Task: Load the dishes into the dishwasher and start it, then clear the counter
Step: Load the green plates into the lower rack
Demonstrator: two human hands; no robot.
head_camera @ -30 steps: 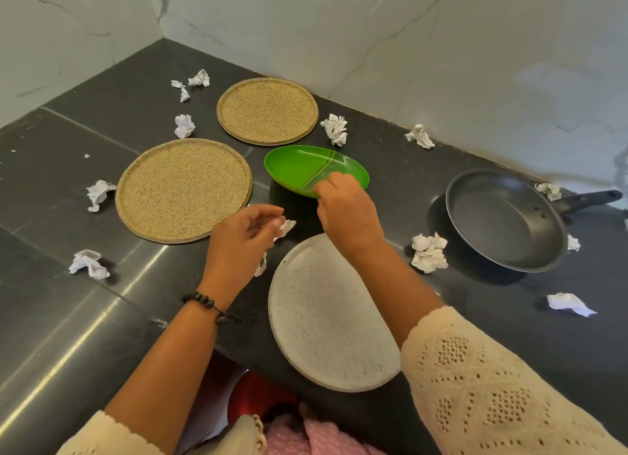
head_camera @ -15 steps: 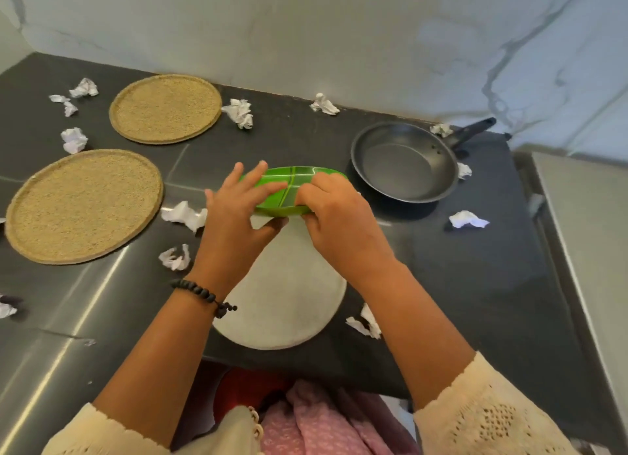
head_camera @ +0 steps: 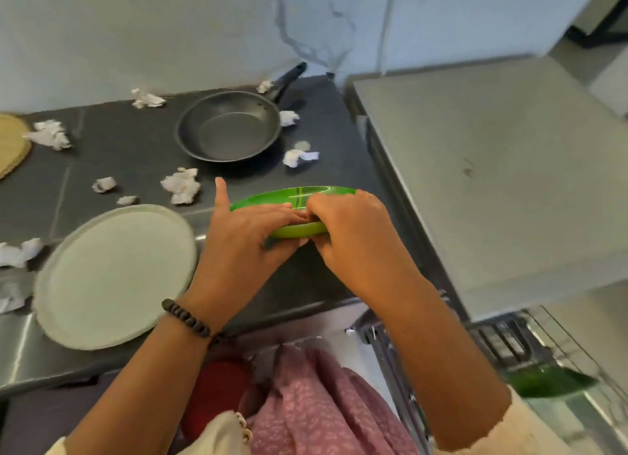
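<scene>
Dark grey counter (head_camera: 112, 148) runs along a pale marbled wall, and to its right stands a flat steel appliance top (head_camera: 503, 169); below that, at the lower right, a wire dishwasher rack (head_camera: 530, 339) is pulled out with a blurred green dish (head_camera: 550, 383) lying in it. Seen from the head camera, both hands meet over the counter's near right part and hold a green plate (head_camera: 295, 196) between them, lifted clear of the surface and tilted so its far rim shows above the knuckles. Left hand (head_camera: 244, 237) grips the plate's near left edge, fingers laid across the top and the thumb tucked under, while its forefinger sticks straight up, free of the plate. Right hand (head_camera: 353, 230) has its fingers curled over the near right rim, pinching it, the fingertips touching those of the left. A black bead bracelet (head_camera: 188, 318) circles the left wrist. Left of the hands, a round grey plate (head_camera: 112, 274) lies flat on the counter, overhanging the front edge. Behind the green plate sits a dark frying pan (head_camera: 227, 128), its handle pointing toward the wall. Crumpled white paper scraps (head_camera: 181, 186) lie scattered around the pan and grey plate, and a woven mat (head_camera: 10, 145) shows at the left border.
</scene>
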